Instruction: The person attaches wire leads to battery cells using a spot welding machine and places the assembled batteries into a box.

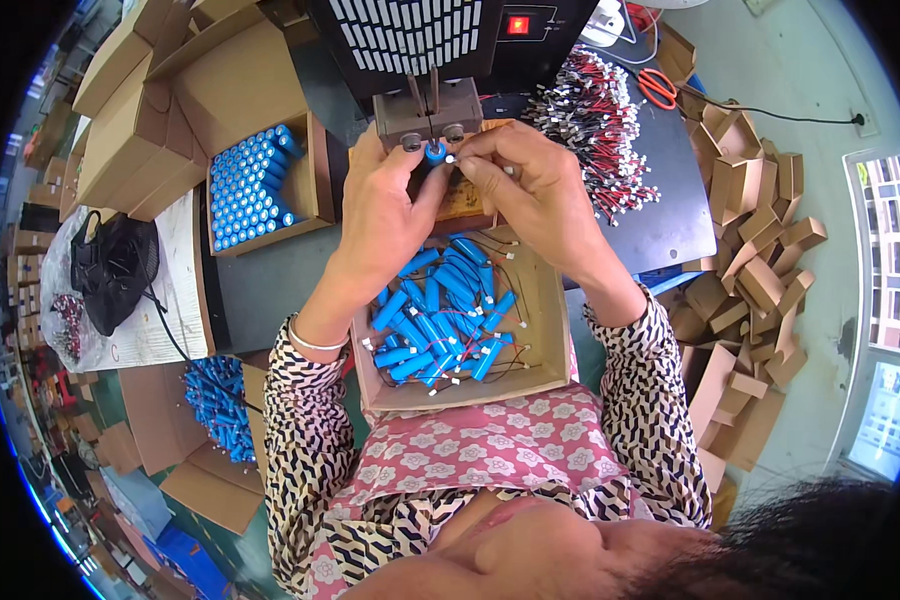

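Note:
Under the two upright metal electrodes [428, 92] of a black welding machine [410, 40], a blue cylindrical battery cell [435, 153] stands end-up. My left hand [392, 205] is closed round it, thumb and fingers at its side. Close beside the cell, my right hand [530, 185] pinches a wire lead, whose small white connector [450, 159] shows at the fingertips; most of the wire is hidden by the fingers. Below my hands, an open cardboard box [540, 340] holds several blue cells [440, 310] with red and black leads attached.
At the left, a cardboard tray [315, 165] holds rows of upright blue cells [250, 190]. Bundled leads with white connectors [595, 130] lie at the right beside orange-handled scissors [657, 88]. Small cardboard boxes [750, 270] are heaped farther right. A carton of blue cells [220, 400] stands lower left.

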The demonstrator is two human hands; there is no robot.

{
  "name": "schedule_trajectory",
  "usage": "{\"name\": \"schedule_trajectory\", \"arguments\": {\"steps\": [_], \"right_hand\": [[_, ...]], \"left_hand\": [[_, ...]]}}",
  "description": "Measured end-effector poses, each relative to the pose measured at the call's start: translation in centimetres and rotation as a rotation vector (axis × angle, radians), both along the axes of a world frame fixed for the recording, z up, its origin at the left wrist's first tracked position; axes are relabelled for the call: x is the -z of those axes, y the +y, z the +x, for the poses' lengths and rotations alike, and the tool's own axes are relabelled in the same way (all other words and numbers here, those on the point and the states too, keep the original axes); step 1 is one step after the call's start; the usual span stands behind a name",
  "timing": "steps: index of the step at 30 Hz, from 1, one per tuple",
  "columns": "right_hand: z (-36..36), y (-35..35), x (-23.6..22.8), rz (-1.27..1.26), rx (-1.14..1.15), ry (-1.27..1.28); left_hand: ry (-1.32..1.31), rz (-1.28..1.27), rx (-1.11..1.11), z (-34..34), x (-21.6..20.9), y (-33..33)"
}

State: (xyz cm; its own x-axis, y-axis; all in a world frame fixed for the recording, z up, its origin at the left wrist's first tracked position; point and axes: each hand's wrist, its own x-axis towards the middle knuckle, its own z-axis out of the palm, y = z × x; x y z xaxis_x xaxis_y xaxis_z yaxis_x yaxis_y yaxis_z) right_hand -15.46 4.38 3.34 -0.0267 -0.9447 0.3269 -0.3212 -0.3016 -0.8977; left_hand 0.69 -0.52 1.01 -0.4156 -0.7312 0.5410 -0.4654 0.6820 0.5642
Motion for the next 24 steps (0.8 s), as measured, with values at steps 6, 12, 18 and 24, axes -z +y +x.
{"name": "schedule_trajectory", "arguments": {"steps": [6,12,18,24], "right_hand": [[0.4,-0.8,0.0,0.119,0.028,-0.063],[0.6,-1.7,0.0,0.047,0.066,-0.039],[0.1,-2.0,0.1,0.048,0.079,-0.038],[-0.4,-1.1,0.4,-0.016,-0.044,0.009]], "left_hand": [[0.058,0.066,0.080,-0.2,0.1,0.1],[0.018,0.091,0.058,-0.1,0.4,-0.3],[0.070,0.062,0.080,-0.9,0.1,-0.8],[0.060,-0.034,0.075,0.1,0.1,-0.3]]}}
